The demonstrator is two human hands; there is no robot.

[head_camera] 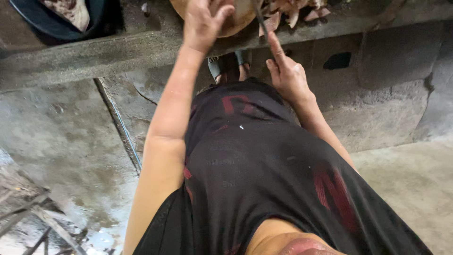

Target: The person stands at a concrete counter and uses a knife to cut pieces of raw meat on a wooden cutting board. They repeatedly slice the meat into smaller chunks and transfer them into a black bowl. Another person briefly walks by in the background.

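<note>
Left hand rests with curled fingers on the round wooden board at the ledge's edge, gripping nothing I can tell. Right hand holds a knife, forefinger stretched along the blade, just beside pale meat pieces. Left of them sits a dark basin holding meat. Below, the black shirt hides the floor between the arms; sandalled feet show under the ledge.

Left hand resting fingers on round wooden chopping block, right hand gripping knife, index finger along handle. Pale meat chunks piled beside block on concrete tabletop.
</note>
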